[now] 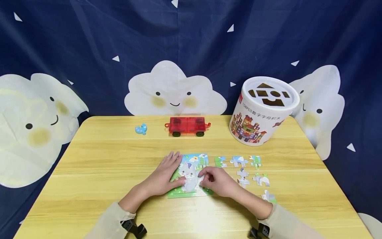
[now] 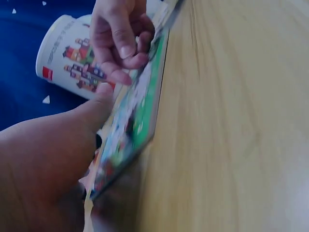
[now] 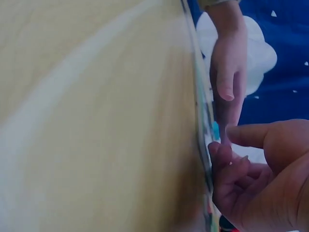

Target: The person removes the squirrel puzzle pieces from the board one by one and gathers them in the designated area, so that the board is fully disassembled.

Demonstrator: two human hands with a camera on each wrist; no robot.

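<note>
A jigsaw puzzle (image 1: 188, 172) with a grey cartoon animal on a green and blue scene lies flat on the table. My left hand (image 1: 164, 172) rests over its left side, fingers straight and thumb across the lower picture. Over the right side is my right hand (image 1: 221, 182), its thumb and index fingertip at the puzzle and parted from each other. The other right-hand fingers (image 3: 236, 179) curl loosely inward, and no piece shows between them. Loose puzzle pieces, among them a green one (image 1: 220, 162) and a grey one (image 1: 261, 179), lie to the right.
At the back right stands a white block bucket (image 1: 259, 113) with shaped holes in its lid. A red toy wagon (image 1: 187, 125) and a small blue toy (image 1: 141, 129) sit near the table's (image 1: 98, 166) far edge. Behind hangs a dark blue cloud-printed cloth (image 1: 143, 36).
</note>
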